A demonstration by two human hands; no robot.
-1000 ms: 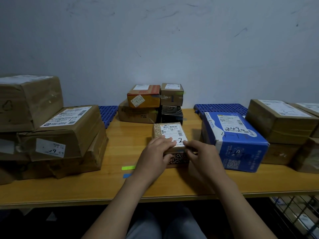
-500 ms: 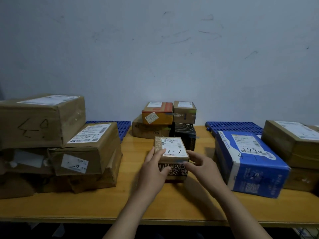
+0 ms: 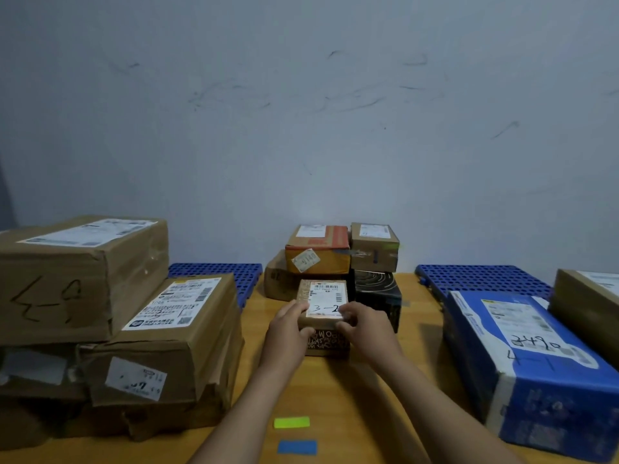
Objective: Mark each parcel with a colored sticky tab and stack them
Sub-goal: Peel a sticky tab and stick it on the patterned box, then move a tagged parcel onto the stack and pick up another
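Left hand (image 3: 287, 327) and right hand (image 3: 364, 324) clamp opposite sides of a small parcel (image 3: 326, 298), seemingly to lift it onto the stack (image 3: 318, 259) behind. A green sticky tab (image 3: 291, 422) lies within reach.

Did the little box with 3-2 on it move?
Yes. The little box has slid away from the green tab, towards the back, and now sits beside the black box.

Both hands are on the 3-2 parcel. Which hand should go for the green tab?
Probably the left hand: the green tab lies beside its forearm, farther from the right arm; the right hand also grips the parcel and could steady it alone.
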